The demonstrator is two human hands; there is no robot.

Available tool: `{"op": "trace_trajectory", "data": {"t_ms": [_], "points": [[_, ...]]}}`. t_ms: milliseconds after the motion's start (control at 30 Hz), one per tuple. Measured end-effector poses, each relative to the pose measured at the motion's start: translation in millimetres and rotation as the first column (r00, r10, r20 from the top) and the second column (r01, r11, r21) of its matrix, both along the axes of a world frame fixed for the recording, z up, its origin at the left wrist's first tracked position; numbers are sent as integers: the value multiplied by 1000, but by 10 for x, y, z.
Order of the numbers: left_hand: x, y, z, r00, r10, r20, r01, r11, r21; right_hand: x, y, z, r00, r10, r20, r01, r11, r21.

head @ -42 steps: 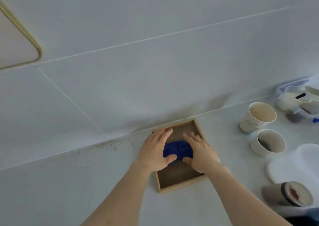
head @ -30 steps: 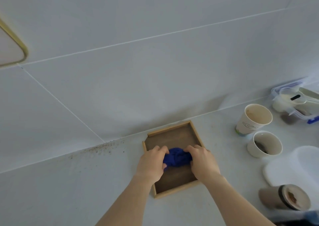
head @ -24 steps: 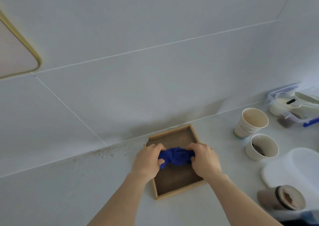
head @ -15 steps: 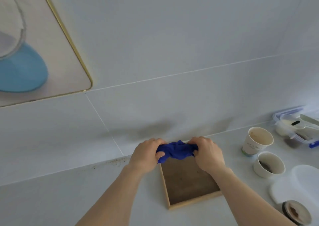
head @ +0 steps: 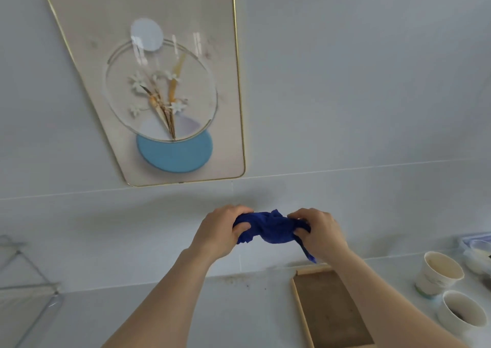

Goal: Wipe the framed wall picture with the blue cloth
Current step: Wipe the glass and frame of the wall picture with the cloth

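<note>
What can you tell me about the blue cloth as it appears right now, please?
The blue cloth is a deep royal blue, soft and fabric-like, bunched into a crumpled wad rather than spread flat. It is held in the air between the left hand and the right hand, each gripping one end, with a small corner hanging below the right hand. It sits in front of the pale wall, below and to the right of the framed picture, touching neither.

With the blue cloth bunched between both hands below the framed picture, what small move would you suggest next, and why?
Probably raise the blue cloth up and to the left onto the lower glass of the framed picture. The left hand and right hand both grip it, clear of the wooden tray, and it touches nothing yet; the picture hangs above and left of it.
</note>
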State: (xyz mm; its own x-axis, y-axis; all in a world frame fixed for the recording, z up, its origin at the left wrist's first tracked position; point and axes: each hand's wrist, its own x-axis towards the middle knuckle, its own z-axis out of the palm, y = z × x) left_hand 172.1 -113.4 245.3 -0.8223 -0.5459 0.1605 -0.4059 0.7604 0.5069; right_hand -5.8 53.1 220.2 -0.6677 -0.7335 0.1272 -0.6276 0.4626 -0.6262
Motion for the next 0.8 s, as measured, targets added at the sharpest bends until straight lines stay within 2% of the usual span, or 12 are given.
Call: {"op": "trace_trajectory", "data": {"t_ms": [267, 533, 700, 800], "points": [[947, -507, 479, 976, 81, -202, -78, 997, 24, 913, -546, 624, 996, 42, 81, -26, 983, -184], [1452, -950, 785, 915, 124, -384, -83, 989, 122, 1519, -1013, 1003, 957, 44, 285, 77, 914, -399], [1409, -995, 995, 820, 158, -550, -22, 969, 245, 1768, -1179, 1203, 843, 127, 522, 231, 792, -566], [1284, -924, 1171, 752, 162, -638, 64, 947, 316, 1789, -1233, 1309, 741, 267, 616, 288, 702, -651]]}}
